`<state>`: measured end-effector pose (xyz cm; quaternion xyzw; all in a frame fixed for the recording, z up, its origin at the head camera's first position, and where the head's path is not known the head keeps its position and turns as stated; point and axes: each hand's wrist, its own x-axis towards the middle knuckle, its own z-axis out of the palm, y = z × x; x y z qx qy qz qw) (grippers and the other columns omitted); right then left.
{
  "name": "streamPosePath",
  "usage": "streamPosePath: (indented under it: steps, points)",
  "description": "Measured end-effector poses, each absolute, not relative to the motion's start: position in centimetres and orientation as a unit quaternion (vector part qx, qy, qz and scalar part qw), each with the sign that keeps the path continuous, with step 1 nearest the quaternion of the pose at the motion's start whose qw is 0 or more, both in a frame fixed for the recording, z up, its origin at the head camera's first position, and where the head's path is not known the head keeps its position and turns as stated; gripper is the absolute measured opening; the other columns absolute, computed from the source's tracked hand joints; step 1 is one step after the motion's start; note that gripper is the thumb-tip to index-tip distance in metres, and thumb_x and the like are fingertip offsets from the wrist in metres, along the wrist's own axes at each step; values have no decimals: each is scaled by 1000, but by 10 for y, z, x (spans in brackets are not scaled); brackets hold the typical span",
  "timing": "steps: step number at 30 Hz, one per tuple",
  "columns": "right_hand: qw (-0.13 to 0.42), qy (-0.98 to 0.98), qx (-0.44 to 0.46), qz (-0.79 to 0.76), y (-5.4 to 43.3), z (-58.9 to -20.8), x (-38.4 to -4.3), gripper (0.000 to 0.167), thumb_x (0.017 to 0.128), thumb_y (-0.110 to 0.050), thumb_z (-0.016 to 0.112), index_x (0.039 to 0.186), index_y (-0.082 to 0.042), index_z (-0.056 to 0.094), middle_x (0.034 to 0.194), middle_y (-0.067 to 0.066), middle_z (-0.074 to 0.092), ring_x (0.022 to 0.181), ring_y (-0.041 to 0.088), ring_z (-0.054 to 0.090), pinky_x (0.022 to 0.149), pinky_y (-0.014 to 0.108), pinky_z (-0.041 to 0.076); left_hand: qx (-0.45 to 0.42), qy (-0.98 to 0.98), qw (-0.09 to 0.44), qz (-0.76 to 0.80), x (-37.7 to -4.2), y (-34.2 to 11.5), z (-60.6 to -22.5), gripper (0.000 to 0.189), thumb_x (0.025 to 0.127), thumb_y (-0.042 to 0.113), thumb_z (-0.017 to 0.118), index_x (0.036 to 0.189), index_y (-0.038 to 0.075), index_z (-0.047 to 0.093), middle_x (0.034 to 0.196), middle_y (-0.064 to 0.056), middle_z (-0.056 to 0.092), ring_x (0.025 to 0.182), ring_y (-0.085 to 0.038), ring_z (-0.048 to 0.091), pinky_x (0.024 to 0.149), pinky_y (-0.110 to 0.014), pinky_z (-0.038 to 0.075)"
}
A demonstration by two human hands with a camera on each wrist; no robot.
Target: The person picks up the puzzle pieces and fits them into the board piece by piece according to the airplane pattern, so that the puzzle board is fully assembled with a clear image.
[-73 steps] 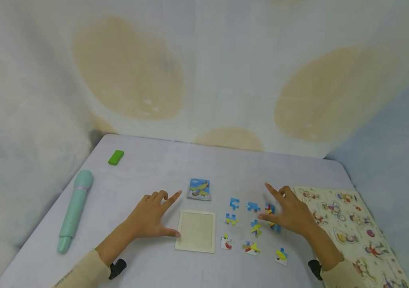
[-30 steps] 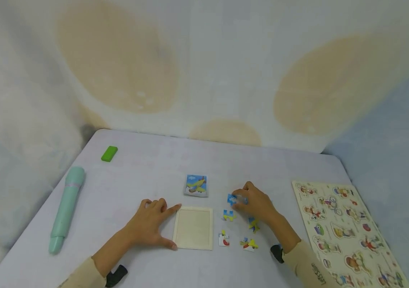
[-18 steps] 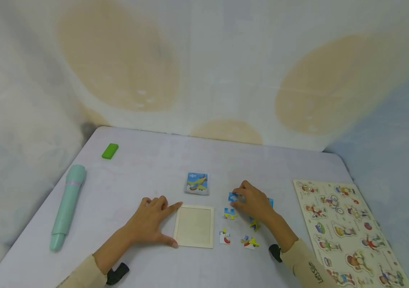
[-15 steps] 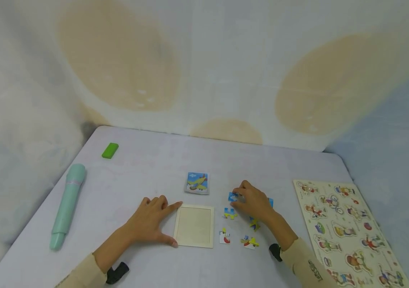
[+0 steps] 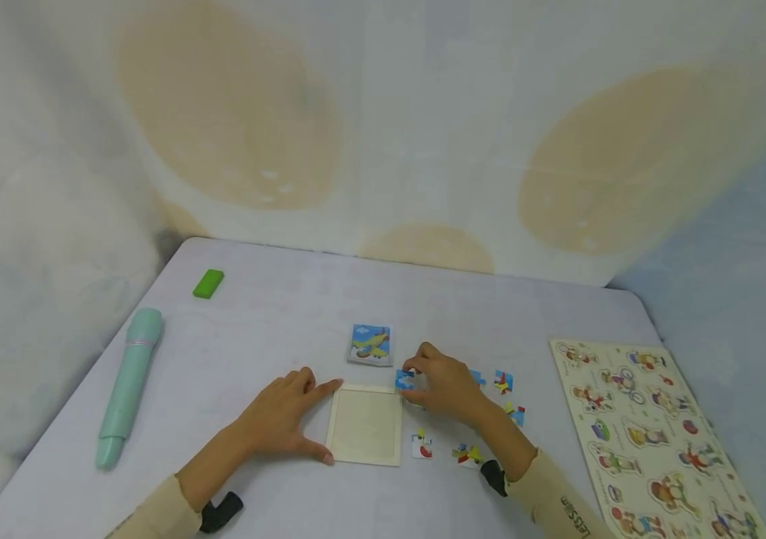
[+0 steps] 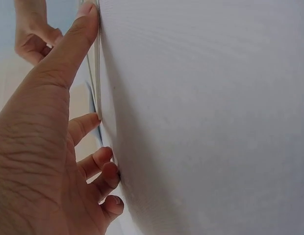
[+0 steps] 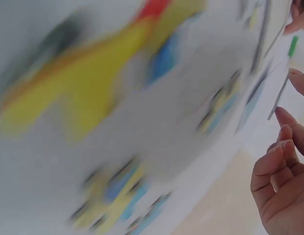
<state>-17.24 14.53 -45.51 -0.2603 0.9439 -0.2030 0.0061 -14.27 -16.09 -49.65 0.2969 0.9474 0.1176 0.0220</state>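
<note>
My right hand (image 5: 448, 387) pinches a blue puzzle piece (image 5: 404, 379) between thumb and forefinger, at the upper right corner of a pale square puzzle frame (image 5: 365, 460). In the right wrist view that puzzle piece (image 7: 278, 98) appears edge-on, raised off the cloth. My left hand (image 5: 281, 419) has thumb and forefinger spread, their tips touching the left side of the frame; the other fingers are loosely bent. Behind the frame lies a small square airplane picture (image 5: 371, 345). Loose pieces, such as the red and white one (image 5: 421, 445), lie right of the frame, some partly hidden by my right hand.
A mint-green microphone-shaped object (image 5: 129, 389) lies at the left. Behind it is a green block (image 5: 208, 284). At the right, a cream board with printed figures (image 5: 652, 434) reaches the front. White cloth hangs behind the table.
My right hand came in from the right, took the blue piece from the back row and carried it left to the frame. The left thumb and forefinger settled against the frame's left side.
</note>
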Motion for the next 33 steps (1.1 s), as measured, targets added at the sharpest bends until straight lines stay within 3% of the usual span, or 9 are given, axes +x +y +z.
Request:
streamPosePath:
  steps: [9,14,21,30,33]
  points:
    - [64,938,-305,-153,83,-452,-167,35,82,-36,81,108,-13,76,95,-4,54,69,5,49,62,19,45,307,943,16,127,-143,-162,-497,112,58,94,57,148,29,47,100,7,39,80,-7,35,69,-23,31]
    - [69,938,-316,-127,70,-461,-163,38,82,-37,81,111,-12,75,98,-4,56,69,4,48,62,18,44,303,944,22,125,-142,-162,-496,112,57,94,58,149,30,46,99,8,36,80,-7,35,67,-22,30]
    - [49,940,-316,-122,62,-465,-159,39,84,-40,79,111,-13,76,98,-4,57,72,4,50,63,19,45,303,943,19,134,-141,-163,-493,111,58,91,62,149,29,47,97,8,36,81,-7,35,66,-21,31]
    - [-36,928,-367,-44,63,-466,-152,40,86,-47,74,112,-17,76,89,-3,55,64,5,44,52,15,35,311,939,17,143,-141,-164,-496,110,59,91,61,149,29,46,98,8,36,82,-8,35,67,-21,32]
    - [-40,922,-385,-24,69,-463,-147,41,88,-50,70,116,-21,75,89,-3,56,63,5,45,50,16,36,308,941,21,142,-141,-163,-496,110,59,91,61,149,30,46,98,8,35,82,-8,34,67,-21,32]
